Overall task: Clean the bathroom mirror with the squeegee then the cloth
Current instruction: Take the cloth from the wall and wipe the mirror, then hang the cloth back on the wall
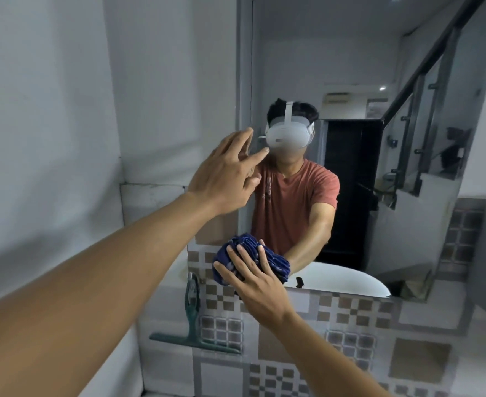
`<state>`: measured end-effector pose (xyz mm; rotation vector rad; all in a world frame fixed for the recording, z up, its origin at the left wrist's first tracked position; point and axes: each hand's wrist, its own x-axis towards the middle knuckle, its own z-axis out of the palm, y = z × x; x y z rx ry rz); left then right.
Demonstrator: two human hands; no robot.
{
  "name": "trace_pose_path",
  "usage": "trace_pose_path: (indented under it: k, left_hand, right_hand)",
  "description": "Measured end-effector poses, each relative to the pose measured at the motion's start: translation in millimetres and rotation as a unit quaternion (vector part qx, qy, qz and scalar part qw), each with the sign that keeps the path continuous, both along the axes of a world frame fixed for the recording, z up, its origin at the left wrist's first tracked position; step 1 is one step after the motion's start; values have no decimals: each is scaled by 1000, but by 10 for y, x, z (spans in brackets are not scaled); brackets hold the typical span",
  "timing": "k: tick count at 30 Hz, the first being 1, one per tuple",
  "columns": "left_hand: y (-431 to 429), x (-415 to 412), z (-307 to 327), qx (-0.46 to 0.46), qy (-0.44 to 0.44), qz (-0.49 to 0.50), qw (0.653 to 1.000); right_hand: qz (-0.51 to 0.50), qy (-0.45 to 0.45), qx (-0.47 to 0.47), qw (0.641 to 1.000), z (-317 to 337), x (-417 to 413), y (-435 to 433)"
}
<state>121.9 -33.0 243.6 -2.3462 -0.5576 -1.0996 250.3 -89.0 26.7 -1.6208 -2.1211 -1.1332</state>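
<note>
Right hand point(260, 279): flat on bunched cloth point(252, 259), pressed to lower mirror point(350, 67). Left hand point(226, 173): empty, fingers spread, by mirror's left edge above the cloth. Squeegee point(193, 322): set aside, below both hands. Stage, judged: squeegee pass done, cloth wiping underway, upper glass left.

Dim cool indoor light, soft overall blur, wide-angle bending at edges
</note>
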Motion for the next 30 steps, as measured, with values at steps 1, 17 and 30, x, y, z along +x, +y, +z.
trace_pose_path:
  k: [1,17,30]
  left_hand:
    - [-3,-70,-19,-9,4,2,1000]
    - [-352,-815,-441,-568,-5,-120,814]
    - [-149,-1346,-223,-481,-114,-50,868]
  right_hand:
    - [21,7,-5,1000,18,-45,-11]
    - [280,787,-46,547,1108,-571,-758]
    - [242,613,-68,749,1361,-887,-485]
